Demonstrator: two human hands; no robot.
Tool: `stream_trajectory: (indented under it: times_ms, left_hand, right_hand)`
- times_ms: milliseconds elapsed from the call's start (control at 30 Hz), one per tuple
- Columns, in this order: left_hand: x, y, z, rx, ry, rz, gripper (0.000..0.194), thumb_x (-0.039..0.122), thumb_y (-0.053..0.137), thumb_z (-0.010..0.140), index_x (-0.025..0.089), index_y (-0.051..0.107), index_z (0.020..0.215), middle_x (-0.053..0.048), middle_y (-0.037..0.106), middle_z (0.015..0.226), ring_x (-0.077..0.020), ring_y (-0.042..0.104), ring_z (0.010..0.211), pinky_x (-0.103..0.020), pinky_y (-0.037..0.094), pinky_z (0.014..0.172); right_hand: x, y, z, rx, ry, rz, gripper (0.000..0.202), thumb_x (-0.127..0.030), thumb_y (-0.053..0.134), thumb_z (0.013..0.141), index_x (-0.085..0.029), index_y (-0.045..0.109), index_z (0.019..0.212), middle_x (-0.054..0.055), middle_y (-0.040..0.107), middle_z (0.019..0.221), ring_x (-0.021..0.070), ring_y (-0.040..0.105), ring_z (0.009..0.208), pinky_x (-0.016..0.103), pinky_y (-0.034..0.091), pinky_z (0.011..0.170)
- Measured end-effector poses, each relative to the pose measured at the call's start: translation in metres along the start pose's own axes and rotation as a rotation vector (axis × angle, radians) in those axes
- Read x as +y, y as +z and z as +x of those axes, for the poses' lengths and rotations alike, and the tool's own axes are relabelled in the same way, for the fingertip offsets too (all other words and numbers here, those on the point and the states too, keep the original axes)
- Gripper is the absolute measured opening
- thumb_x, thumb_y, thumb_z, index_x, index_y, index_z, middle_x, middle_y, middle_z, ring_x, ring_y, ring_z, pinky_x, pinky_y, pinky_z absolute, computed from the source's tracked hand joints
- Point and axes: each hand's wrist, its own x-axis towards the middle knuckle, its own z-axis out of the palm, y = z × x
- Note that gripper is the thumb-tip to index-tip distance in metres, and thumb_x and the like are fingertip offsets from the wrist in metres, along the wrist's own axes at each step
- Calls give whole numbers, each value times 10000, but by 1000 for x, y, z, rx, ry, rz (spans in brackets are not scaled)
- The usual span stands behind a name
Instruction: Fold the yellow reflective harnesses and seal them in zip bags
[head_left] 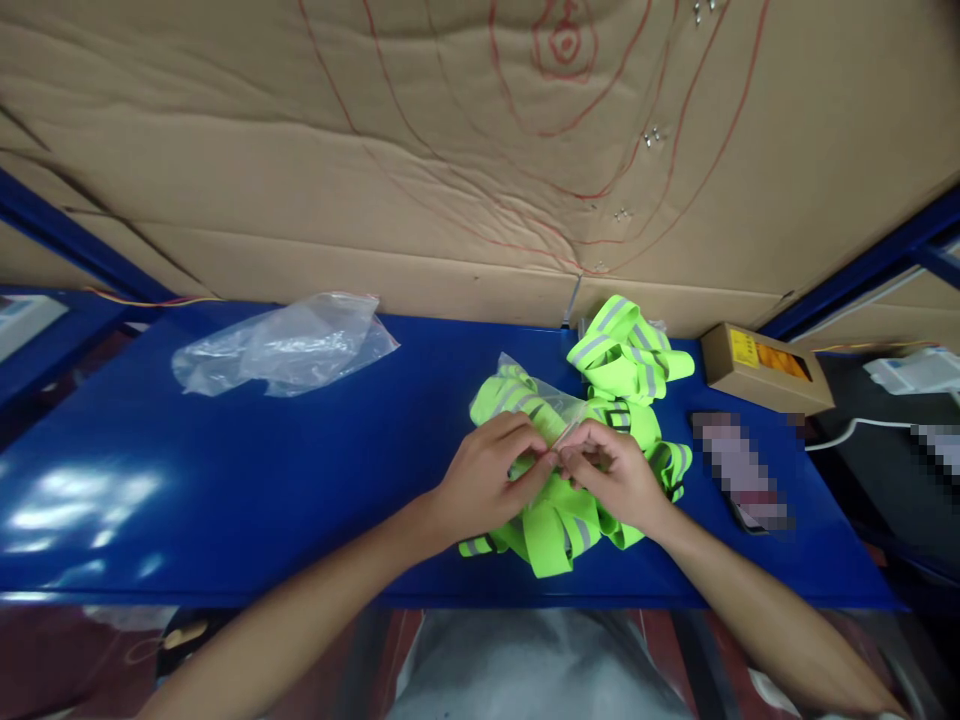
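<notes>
My left hand (pixel 499 468) and my right hand (pixel 609 468) meet with pinched fingertips at the edge of a clear plastic bag (pixel 551 402). Inside or just behind the bag is a roll of neon yellow-green reflective strap (pixel 514 395); the film makes it hard to tell which. Beneath both hands spreads a loose heap of the same reflective straps (pixel 551 540), with grey stripes and black buckles (pixel 618 415). Another bundle of straps (pixel 626 350) lies behind, close to the cardboard wall.
Crumpled clear bags (pixel 300 345) lie at the back left of the blue table (pixel 300 480). On the right are a brown box (pixel 765 368) with an orange window and a phone (pixel 739 465). A cardboard wall (pixel 262 180) with red curves closes off the back.
</notes>
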Motion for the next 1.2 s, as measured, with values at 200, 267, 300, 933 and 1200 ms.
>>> stream_trajectory:
  times_ms: [200, 267, 300, 933, 1200]
  left_hand:
    - [1, -5, 1, 201, 36, -53, 118, 150, 572, 974, 191, 548, 865, -5, 556, 803, -133, 536, 749, -282, 428, 693]
    - [-3, -12, 4, 342, -37, -74, 164, 149, 548, 989, 192, 521, 834, 10, 515, 776, -114, 488, 701, -264, 400, 651]
    - [-5, -15, 5, 394, -84, -81, 187, 157, 540, 999, 191, 511, 818, 15, 498, 764, -107, 465, 679, -257, 387, 630]
    - [-6, 10, -6, 274, -62, -164, 95, 153, 523, 1020, 208, 500, 946, 37, 519, 775, -76, 522, 663, -210, 428, 630]
    - [-12, 6, -5, 121, -23, -177, 36, 198, 535, 1020, 206, 567, 1004, -8, 605, 852, -124, 586, 765, -262, 479, 724]
  right_hand:
    - [-5, 6, -1, 146, -42, -234, 179, -206, 614, 848, -232, 487, 724, -44, 541, 627, 118, 505, 561, 247, 394, 531]
    - [-4, 5, -1, 171, -44, -281, 193, -188, 598, 814, -240, 453, 699, -56, 497, 587, 110, 456, 513, 243, 339, 488]
    - [-4, 4, -1, 181, -50, -305, 191, -187, 591, 812, -242, 449, 698, -57, 491, 580, 109, 447, 504, 243, 328, 481]
    - [-9, -3, -12, 307, -483, -1053, 250, -357, 611, 1005, -214, 750, 856, 31, 639, 722, 153, 614, 660, 299, 431, 610]
    - [-6, -5, -9, 336, -319, -1305, 508, -575, 526, 1015, -167, 671, 1280, 96, 693, 884, 200, 639, 677, 321, 398, 555]
